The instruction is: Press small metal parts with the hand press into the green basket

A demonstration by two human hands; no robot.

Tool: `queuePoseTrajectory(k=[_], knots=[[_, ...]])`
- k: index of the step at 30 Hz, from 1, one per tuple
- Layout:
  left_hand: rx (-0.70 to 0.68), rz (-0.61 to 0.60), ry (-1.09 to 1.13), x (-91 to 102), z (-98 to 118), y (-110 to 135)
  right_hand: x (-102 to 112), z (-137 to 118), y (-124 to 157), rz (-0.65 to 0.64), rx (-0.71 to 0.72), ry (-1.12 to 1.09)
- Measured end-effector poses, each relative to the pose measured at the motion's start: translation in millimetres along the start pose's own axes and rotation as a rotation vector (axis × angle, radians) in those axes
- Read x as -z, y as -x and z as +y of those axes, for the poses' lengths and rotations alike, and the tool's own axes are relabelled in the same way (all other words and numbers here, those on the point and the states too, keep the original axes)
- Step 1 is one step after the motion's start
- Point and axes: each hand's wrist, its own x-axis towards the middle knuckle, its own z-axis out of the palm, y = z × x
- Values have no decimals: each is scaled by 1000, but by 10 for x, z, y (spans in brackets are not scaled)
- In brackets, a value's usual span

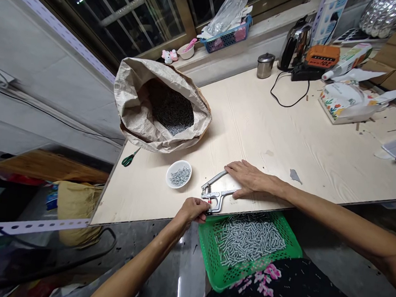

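Note:
A metal press plier (pixel 215 193) lies at the near edge of the pale wooden table (pixel 287 142). My right hand (pixel 247 177) rests on top of its handles with the fingers laid over them, holding the tool. My left hand (pixel 193 210) is pinched at the tool's jaws on a tiny part I cannot make out. A small white bowl (pixel 178 173) of little metal pieces stands just left of the tool. Below the table edge, on my lap, sits a green plastic basket (pixel 222 269) filled with several silvery finished pieces.
A big paper sack (pixel 160 104) of metal parts stands open at the table's far left. Green-handled scissors (pixel 128 159) lie by the left edge. A kettle (pixel 295 46), a steel cup (pixel 265 65), a cord, a tissue pack (pixel 348 103) and boxes crowd the far right.

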Motion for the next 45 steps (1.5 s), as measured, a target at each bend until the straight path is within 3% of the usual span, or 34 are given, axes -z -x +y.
queuePoseTrajectory(k=[3,5,7,10,13,15,20,31,35,38,41,45], knots=[[0,5,-56,9,-7,12,9,-19,33,11,-27,-24],[-61,60,-207,4,-19,57,-2,-51,43,29,-39,-13],[-239,226,-436,-25,-25,112,-17,-88,42,41,-53,5],[-676,491,-711,-122,21,127,-21,-132,25,30,-81,17],[-994,463,-845,-229,152,-14,3,-146,11,2,-105,28],[-1047,377,-905,-267,256,-152,24,-133,14,-24,-110,22],[-1031,291,-1006,-257,398,-317,55,-98,60,-19,-115,0],[-951,337,-929,-361,378,-265,-227,-258,45,52,-123,122],[-954,374,-838,-256,413,-240,-134,-244,101,137,-119,61],[-969,513,-660,-69,354,-109,-46,-246,198,211,-70,-8],[-796,650,-530,107,191,61,-48,-279,291,229,-86,-51],[-453,533,-561,137,-27,174,-209,-338,312,230,-102,-61]])
